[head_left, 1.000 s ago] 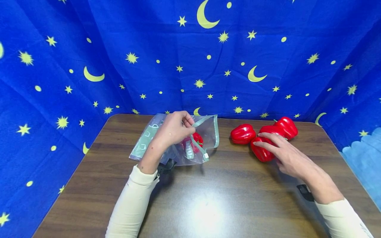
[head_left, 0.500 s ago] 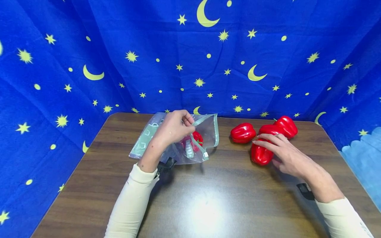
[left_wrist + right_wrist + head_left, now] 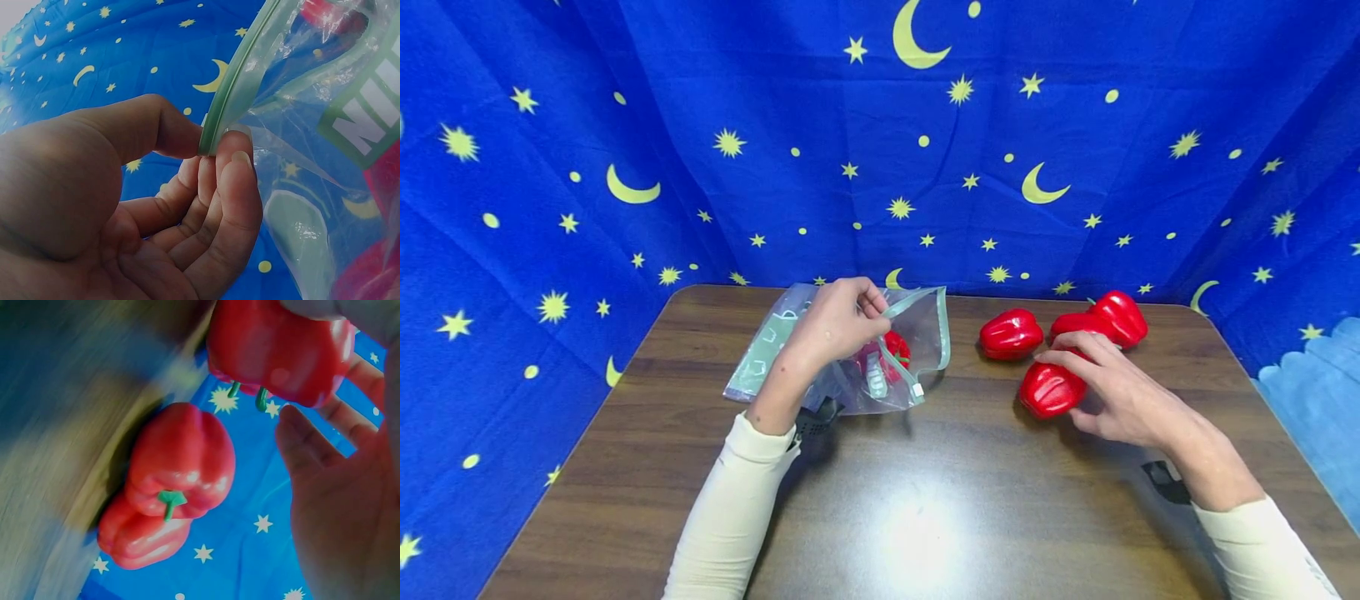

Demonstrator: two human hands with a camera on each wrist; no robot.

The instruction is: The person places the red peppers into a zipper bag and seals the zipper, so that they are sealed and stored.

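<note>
My left hand (image 3: 842,321) pinches the mouth edge of a clear zip bag (image 3: 934,329) lying at the back of the table. In the left wrist view, the bag's green zip strip (image 3: 220,106) sits between thumb and fingers. One red bell pepper with a green stem (image 3: 898,343) shows inside the bag, partly behind its printed film. On the right, my right hand (image 3: 1123,400) has thumb and fingers around another red bell pepper (image 3: 1051,389), low over the tabletop. In the right wrist view that held pepper (image 3: 275,347) fills the top, partly covered by the hand.
Behind the held pepper, more red bell peppers (image 3: 1011,334) (image 3: 1120,317) (image 3: 1075,323) rest near the table's back edge. A blue curtain (image 3: 820,100) with yellow moons and stars hangs around the brown wooden table (image 3: 647,467). The bag's white slider (image 3: 918,389) points forward.
The pepper at my right hand has turned and shifted slightly left and toward me, apart from the others, as my fingers close around it. My left hand and the bag stay in place.
</note>
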